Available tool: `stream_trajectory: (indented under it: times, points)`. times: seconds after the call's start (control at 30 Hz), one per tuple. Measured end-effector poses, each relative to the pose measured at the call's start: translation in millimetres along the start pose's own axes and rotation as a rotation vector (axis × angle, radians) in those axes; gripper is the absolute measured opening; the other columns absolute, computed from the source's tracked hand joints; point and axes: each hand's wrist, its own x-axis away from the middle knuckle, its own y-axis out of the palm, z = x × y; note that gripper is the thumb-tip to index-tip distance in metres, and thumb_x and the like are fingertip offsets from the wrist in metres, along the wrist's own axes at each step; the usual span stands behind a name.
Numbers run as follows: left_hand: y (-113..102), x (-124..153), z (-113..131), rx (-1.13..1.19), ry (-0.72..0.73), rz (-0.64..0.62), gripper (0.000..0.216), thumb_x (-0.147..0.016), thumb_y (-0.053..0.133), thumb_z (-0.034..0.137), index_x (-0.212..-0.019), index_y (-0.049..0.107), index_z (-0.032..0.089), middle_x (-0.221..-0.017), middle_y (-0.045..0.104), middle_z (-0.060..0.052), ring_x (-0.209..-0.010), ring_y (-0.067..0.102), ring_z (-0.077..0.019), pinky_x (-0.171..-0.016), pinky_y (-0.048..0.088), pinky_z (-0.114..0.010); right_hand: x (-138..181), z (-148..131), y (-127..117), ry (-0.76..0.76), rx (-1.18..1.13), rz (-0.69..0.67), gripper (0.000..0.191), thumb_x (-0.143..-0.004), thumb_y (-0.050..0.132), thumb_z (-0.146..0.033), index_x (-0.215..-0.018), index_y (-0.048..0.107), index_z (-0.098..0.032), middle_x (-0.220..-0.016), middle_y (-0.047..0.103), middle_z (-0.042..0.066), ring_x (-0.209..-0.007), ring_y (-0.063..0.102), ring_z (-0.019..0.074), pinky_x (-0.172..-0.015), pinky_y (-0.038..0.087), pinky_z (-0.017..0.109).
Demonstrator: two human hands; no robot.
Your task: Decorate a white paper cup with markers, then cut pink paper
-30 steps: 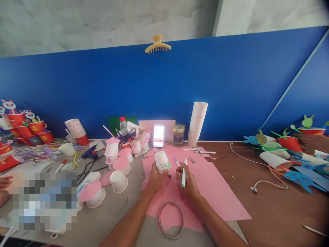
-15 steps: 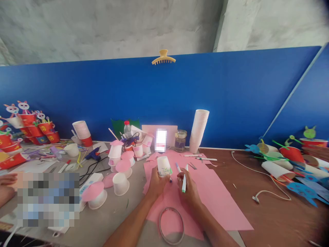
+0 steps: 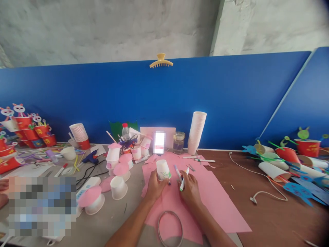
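**Grey-and-brown desk, pink sheet: left hand on cup, right hand on two markers**

Blue partition [image 3: 102,99] is running along the back of the desk, with a yellow hair clip [image 3: 161,61] sitting on its top edge. Pink paper [image 3: 216,206] is lying across the seam between the grey and brown tabletop. Both hands are working over it.

Left hand [image 3: 155,187] is wrapping its fingers around a white paper cup [image 3: 162,169], which is sitting above the sheet's far-left part.
- Cup's long axis is standing close to upright, with the upper end leaning slightly left and away.
- Can't tell whether mouth or base is up.
- Wall is showing green scribble low on the side facing the other hand; the rest is looking plain white.

Right hand [image 3: 190,192] is clenching around two markers, just right of the cup.
- Green-capped marker [image 3: 183,179] has a white barrel and a steep long axis. Its green end is pointing down toward the person, the other end up and away.
- Second marker [image 3: 177,171] is pointing its bluish tip away and left, ending just beside the cup's right side.

Surroundings:
- Thin ring [image 3: 169,212] is lying on the paper between the forearms.
- Tall cup stack [image 3: 196,132] and glass jar [image 3: 178,142] are standing at the partition behind the hands.
- Inverted white cup [image 3: 118,188] and pink-topped cup [image 3: 92,201] are sitting to the left of the pink paper.
- White cable [image 3: 269,197] is trailing over the brown side, well apart from the hands.
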Motion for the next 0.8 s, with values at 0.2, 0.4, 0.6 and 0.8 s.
stream_trajectory:
  times: [0.2,0.4,0.6,0.8]
  points:
    - [1.0,0.0,-3.8,-0.067,-0.005,-0.046,0.040,-0.069,0.069,0.029,-0.105,0.060,0.015,-0.099,0.065,-0.007,-0.093,0.060,-0.0214,-0.082,0.047,-0.034,1.2,4.6,5.9,-0.021,0.056,-0.038,0.036,-0.082,0.048,-0.013,-0.117,0.055,-0.017,-0.088,0.066,0.011,-0.086,0.057,0.0277,-0.077,0.045,0.041]
    - [2.8,-2.1,-0.8,-0.049,0.029,-0.059,0.038,-0.068,0.070,0.026,-0.103,0.059,0.014,-0.095,0.068,-0.007,-0.088,0.063,-0.0209,-0.078,0.049,-0.032,-0.4,8.7,9.0,-0.025,0.035,-0.133,0.040,-0.079,0.050,-0.013,-0.119,0.055,-0.015,-0.086,0.067,0.011,-0.084,0.059,0.0275,-0.077,0.045,0.040]
    - [5.9,-3.9,-2.5,-0.019,-0.027,-0.022,0.049,-0.061,0.077,0.026,-0.106,0.058,0.016,-0.090,0.069,-0.005,-0.086,0.065,-0.0210,-0.076,0.051,-0.031,-0.7,7.9,7.1,0.010,0.032,-0.161,0.040,-0.079,0.052,-0.015,-0.119,0.056,-0.015,-0.087,0.067,0.011,-0.083,0.059,0.0277,-0.076,0.045,0.040]
    - [3.3,-2.4,-0.9,0.007,-0.018,-0.034,0.055,-0.063,0.076,0.026,-0.112,0.054,0.014,-0.098,0.069,-0.009,-0.088,0.065,-0.0211,-0.075,0.050,-0.030,0.0,6.3,5.5,0.016,0.030,-0.154,0.041,-0.078,0.052,-0.015,-0.119,0.055,-0.016,-0.089,0.067,0.011,-0.087,0.059,0.0282,-0.078,0.046,0.041]
